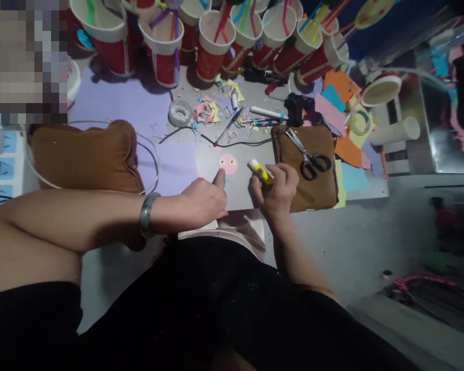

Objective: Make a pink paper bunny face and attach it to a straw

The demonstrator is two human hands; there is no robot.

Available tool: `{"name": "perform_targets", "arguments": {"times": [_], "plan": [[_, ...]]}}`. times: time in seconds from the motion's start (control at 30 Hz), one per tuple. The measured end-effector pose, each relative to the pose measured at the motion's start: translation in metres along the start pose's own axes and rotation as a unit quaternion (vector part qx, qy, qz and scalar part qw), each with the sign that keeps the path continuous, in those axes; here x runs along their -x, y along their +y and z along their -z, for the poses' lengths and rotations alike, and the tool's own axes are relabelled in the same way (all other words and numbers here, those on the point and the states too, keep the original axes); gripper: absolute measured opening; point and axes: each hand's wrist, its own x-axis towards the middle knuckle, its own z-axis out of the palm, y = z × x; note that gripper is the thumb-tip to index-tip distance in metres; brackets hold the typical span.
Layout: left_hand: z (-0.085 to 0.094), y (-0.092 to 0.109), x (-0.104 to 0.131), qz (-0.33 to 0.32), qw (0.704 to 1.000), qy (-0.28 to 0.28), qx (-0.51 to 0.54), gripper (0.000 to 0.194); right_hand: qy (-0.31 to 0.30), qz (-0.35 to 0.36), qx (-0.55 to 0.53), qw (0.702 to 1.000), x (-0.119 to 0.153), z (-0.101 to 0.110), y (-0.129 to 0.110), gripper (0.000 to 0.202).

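so the pink paper face was lying flat on the grey bench, right in front of the person, and imo the trick here was steady, light pressure from one fingertip, right at the rim, so the thin disc wouldn't skate or crease. i'd also have kept the glue stick clear of those little yellow eyes, since a smear there would probably show. couldn't tell if its white end was capped, so worth checking. pose-wise, the left hand came in low from the side, index finger stretched out to the face's lower edge, other fingers loosely curled, not gripping anything i could see. the right hand had the glue stick pinched between thumb and fingers, white end tipped up and toward the face, near it but not touching.
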Motion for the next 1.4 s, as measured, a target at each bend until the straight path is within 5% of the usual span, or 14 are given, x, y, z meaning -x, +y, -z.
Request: {"name": "perform_targets", "arguments": {"times": [0.17,0.4,0.67,1.03,1.23,1.4], "plan": [[0.002,0.000,0.001,-0.002,1.000,0.020,-0.007,0.053,-0.084,0.157,-0.052,0.983,0.002,0.000,-0.026,0.041],[0.006,0.000,0.001,0.006,1.000,-0.005,0.007,0.058,-0.174,0.159,-0.049,0.971,0.006,-0.001,-0.027,0.061],[0.006,0.000,0.003,-0.005,1.000,-0.005,-0.008,0.058,-0.065,0.231,-0.087,0.967,0.029,0.005,-0.022,0.042],[0.012,0.001,0.002,-0.005,0.999,-0.031,-0.010,0.055,-0.010,0.163,-0.161,0.973,0.054,0.005,-0.022,0.024],[0.005,0.002,0.001,-0.006,1.000,-0.013,-0.001,0.052,-0.036,0.055,-0.237,0.969,0.028,0.011,-0.030,0.016],[0.003,0.003,0.002,-0.006,1.000,0.002,0.012,0.051,-0.085,0.075,-0.159,0.981,-0.005,-0.004,-0.025,0.011]]}}
